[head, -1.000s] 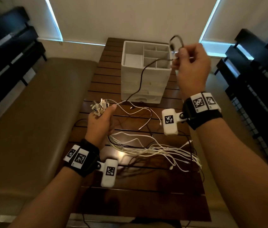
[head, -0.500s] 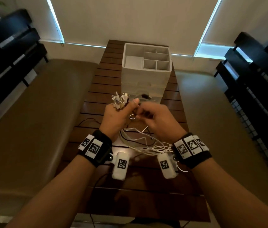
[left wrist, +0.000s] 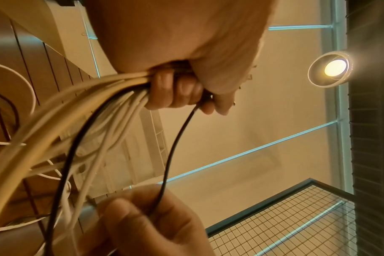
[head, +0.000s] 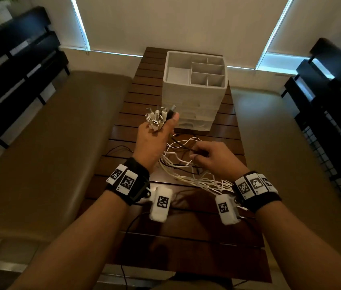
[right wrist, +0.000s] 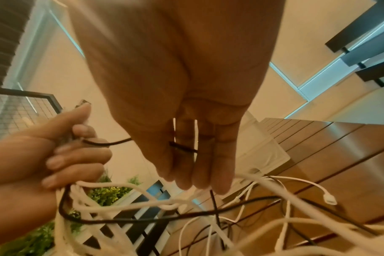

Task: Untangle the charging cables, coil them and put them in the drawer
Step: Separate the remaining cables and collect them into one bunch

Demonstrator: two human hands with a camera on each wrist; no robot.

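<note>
My left hand [head: 161, 130] is raised over the wooden table [head: 136, 97] and grips a bundle of white cable plugs [head: 154, 120], with a black USB plug [head: 172, 110] held under the thumb. The left wrist view shows its fingers [left wrist: 175, 91] curled round several white cables [left wrist: 94, 107]. The black cable [left wrist: 175, 138] runs down from there to my right hand [head: 196, 154], which pinches it low, just right of the left hand. In the right wrist view it crosses the right fingers [right wrist: 183, 149]. The white drawer unit [head: 194, 114] stands behind the hands.
Loose white and black cables [head: 188, 174] lie tangled on the table under my right wrist. A white plug end [right wrist: 329, 199] lies on the slats. Padded benches [head: 50, 132] flank the table, and dark slatted chairs [head: 333, 101] stand at both sides.
My right hand came down from beside the drawer unit and passed the black plug to the left hand. It has since moved down and right along the black cable.
</note>
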